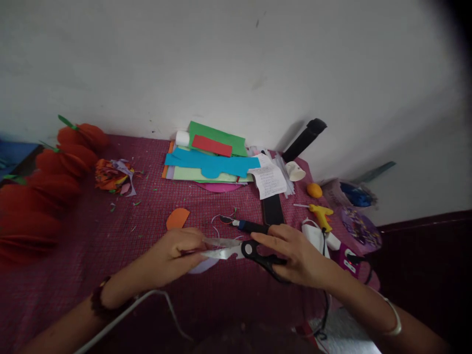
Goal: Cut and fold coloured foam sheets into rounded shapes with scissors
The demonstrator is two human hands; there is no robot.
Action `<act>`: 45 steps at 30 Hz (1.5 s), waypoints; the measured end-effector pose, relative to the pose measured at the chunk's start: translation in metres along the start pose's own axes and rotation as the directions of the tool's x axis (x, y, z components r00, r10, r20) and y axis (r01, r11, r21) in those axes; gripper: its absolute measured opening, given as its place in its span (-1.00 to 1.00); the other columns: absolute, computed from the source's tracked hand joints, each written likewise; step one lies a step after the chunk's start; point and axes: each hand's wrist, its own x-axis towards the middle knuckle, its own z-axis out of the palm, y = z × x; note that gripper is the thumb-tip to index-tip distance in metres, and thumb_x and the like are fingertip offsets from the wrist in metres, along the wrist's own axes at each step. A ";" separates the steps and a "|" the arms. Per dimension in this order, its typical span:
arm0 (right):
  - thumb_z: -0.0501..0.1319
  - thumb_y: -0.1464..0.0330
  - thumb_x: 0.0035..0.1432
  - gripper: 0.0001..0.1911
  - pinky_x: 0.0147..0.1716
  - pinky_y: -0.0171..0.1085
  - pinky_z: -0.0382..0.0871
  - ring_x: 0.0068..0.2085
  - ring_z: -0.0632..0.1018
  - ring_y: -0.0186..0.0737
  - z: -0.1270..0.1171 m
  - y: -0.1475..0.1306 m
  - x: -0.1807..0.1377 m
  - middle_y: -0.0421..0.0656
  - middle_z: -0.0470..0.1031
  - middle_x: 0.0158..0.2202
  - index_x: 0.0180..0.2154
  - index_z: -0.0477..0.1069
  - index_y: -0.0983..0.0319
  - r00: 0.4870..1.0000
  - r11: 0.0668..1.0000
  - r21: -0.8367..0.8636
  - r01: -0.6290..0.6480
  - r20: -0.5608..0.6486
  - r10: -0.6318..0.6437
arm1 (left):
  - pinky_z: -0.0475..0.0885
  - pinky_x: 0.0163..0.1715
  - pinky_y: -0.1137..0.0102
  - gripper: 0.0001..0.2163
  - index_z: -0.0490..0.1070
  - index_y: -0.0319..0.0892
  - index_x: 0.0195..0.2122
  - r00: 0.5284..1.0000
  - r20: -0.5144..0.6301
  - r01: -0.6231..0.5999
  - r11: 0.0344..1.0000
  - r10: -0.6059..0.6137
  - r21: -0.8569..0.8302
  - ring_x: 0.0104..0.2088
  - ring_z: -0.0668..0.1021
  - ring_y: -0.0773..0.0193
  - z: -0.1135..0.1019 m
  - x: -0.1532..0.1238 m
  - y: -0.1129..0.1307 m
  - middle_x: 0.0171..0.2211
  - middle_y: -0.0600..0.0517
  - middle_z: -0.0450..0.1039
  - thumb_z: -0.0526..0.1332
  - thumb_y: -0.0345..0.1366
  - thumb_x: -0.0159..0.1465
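Observation:
My right hand (291, 253) grips black-handled scissors (249, 250) with its fingers in the loops. The blades are parted and point left, their tips at the fingers of my left hand (180, 253). My left hand is closed in a pinch on a piece of pale lavender paper (205, 265), which shows below the blades; part of it is hidden by my fingers. An orange paper semicircle (177, 219) lies just beyond my left hand. Beyond the scissors lies a tool with a blue and black handle (252, 226), among thin paper strips.
Coloured sheets (214, 163), a written page (268, 179) and a dark phone (273, 209) lie toward the wall. Orange paper pumpkins (66, 160) and a scrap pile (114, 176) stand left. On the right are a yellow glue gun (321, 215), a paper cup (295, 171) and a power strip (348, 258).

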 end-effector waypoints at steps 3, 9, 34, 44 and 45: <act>0.18 0.48 0.05 -0.28 -0.33 -0.23 0.23 -0.26 0.45 -0.18 -0.007 -0.002 0.005 -0.12 0.42 -0.22 0.26 0.16 0.11 0.994 1.000 0.020 -0.015 0.111 0.012 | 0.32 -0.49 0.46 -0.77 0.48 -0.24 -0.48 0.996 0.042 0.083 0.988 -0.078 -0.130 -0.51 0.46 0.33 -0.002 0.001 0.002 -0.54 0.04 0.42 0.11 -0.39 0.30; 0.20 0.36 0.14 -0.40 -0.36 -0.25 0.19 -0.30 0.45 -0.20 -0.010 -0.006 0.010 -0.13 0.44 -0.27 0.23 0.24 0.14 0.978 0.991 0.097 -0.092 0.194 0.072 | 0.27 -0.50 0.45 -0.76 0.44 -0.22 -0.53 0.986 0.095 0.152 0.976 -0.138 -0.157 -0.52 0.42 0.32 -0.002 0.000 -0.004 -0.56 0.06 0.34 0.14 -0.35 0.27; 0.23 0.29 0.17 -0.46 -0.35 -0.30 0.26 -0.30 0.53 -0.25 -0.005 -0.004 0.018 -0.11 0.52 -0.20 0.20 0.31 0.16 0.972 0.963 0.240 -0.125 0.225 0.070 | 0.18 -0.60 0.48 -0.76 0.41 -0.22 -0.53 0.887 0.189 0.462 0.801 -0.422 -0.381 -0.57 0.28 0.38 0.009 -0.003 -0.012 -0.59 0.11 0.26 0.22 -0.17 0.18; 0.19 0.47 0.13 -0.40 -0.04 -0.17 0.42 -0.04 0.55 -0.11 0.056 0.005 0.007 0.00 0.50 0.01 0.22 0.25 0.21 0.926 0.911 0.210 -0.355 0.215 0.311 | 0.28 -0.58 0.49 -0.73 0.52 -0.22 -0.41 0.827 0.165 0.551 0.718 -0.537 -0.424 -0.54 0.41 0.33 0.004 -0.004 -0.009 -0.52 0.05 0.41 0.23 -0.10 0.20; 0.20 0.47 0.12 -0.42 -0.05 -0.14 0.43 -0.06 0.55 -0.08 0.066 0.002 0.006 0.02 0.50 -0.01 0.20 0.27 0.24 0.922 0.924 0.164 -0.346 0.239 0.303 | 0.26 -0.60 0.49 -0.73 0.51 -0.22 -0.42 0.820 0.162 0.559 0.707 -0.550 -0.433 -0.56 0.40 0.34 0.004 -0.005 -0.010 -0.54 0.07 0.39 0.23 -0.09 0.19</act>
